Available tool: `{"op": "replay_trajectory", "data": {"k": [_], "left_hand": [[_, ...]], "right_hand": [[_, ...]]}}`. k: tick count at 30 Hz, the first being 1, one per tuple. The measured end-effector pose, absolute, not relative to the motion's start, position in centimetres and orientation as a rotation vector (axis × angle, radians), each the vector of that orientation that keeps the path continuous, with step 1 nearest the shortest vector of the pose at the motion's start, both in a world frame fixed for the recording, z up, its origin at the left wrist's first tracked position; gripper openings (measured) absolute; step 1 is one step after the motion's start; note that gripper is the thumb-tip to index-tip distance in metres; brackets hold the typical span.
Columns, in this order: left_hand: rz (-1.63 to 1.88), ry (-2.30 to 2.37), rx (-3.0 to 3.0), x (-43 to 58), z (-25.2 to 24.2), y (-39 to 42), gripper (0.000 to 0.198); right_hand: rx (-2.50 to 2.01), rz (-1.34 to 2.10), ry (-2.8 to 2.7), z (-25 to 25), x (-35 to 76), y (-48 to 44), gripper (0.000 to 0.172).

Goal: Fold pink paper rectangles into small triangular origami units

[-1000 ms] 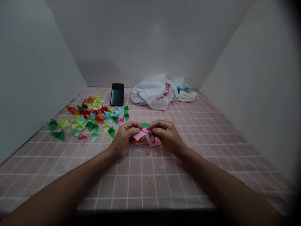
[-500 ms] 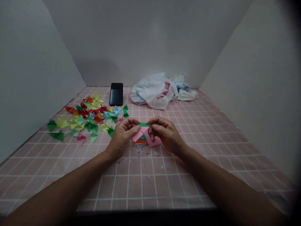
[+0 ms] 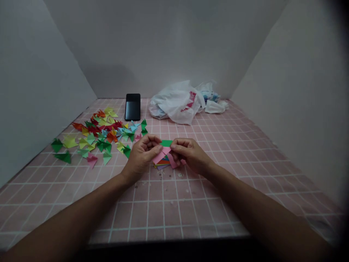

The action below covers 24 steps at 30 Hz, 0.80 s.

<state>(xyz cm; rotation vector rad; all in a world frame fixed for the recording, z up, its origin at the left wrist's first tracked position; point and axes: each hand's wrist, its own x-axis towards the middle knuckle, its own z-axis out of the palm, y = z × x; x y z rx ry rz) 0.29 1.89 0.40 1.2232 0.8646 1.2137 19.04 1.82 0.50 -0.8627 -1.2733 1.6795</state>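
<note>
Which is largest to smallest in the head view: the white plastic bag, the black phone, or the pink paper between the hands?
1. The white plastic bag
2. The black phone and the pink paper look about alike; the paper is nearer the camera and partly hidden, so I won't rank them.

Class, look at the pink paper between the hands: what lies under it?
The pink paper covers a stack of coloured paper: green, orange and lilac edges show, its middle is hidden.
</note>
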Motion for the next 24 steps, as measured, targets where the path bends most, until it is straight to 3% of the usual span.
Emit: {"op": "replay_trajectory", "data": {"k": [24], "left_hand": [[1.173, 0.788, 1.394, 0.04, 0.92, 2.01, 0.02]], "right_hand": [[-0.893, 1.592, -1.483, 0.94, 18.98, 1.51, 0.031]]}}
